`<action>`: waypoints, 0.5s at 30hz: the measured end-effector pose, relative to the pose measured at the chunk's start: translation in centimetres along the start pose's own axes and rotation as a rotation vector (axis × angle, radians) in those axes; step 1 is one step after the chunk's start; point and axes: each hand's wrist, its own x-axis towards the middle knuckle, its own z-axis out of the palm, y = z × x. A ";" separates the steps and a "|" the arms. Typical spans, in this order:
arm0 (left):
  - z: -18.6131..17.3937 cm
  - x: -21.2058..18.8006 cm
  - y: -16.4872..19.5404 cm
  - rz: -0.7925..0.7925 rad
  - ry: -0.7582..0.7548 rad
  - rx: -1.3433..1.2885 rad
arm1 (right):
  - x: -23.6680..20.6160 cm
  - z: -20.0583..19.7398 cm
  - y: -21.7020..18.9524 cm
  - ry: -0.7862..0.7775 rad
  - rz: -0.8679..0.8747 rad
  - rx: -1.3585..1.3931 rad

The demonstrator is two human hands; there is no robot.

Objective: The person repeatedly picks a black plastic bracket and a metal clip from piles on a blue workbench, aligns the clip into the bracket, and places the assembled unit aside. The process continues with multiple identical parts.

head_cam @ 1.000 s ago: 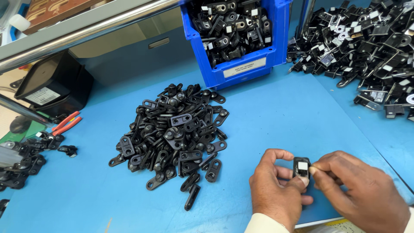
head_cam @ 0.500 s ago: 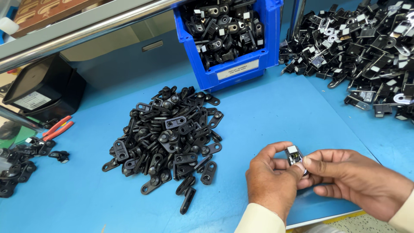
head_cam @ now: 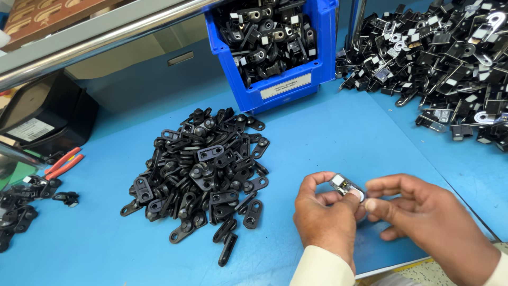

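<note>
Above the blue surface (head_cam: 344, 132), the left hand (head_cam: 323, 220) and right hand (head_cam: 423, 222) pinch a small black part (head_cam: 346, 186) between fingertips, just right of a loose pile (head_cam: 203, 169); held so lightly, it could slip and drop.

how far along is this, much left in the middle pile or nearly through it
Looks done: a blue bin full of black parts and a large heap with white labels at the right. In hand: the left hand and right hand hold one small part between their fingertips. Left: probably plenty, since the middle pile of black brackets is still large.
</note>
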 end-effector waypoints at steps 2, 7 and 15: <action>0.1 -0.1 -0.1 0.035 -0.004 0.129 | 0.4 0.0 -0.7 -0.110 0.118 0.256; -0.8 0.5 0.0 -0.071 -0.239 0.033 | 1.0 -0.8 -2.1 -0.088 0.222 0.156; -0.2 1.0 -0.9 0.097 -0.217 0.155 | 1.9 -1.0 -2.4 0.053 0.040 0.111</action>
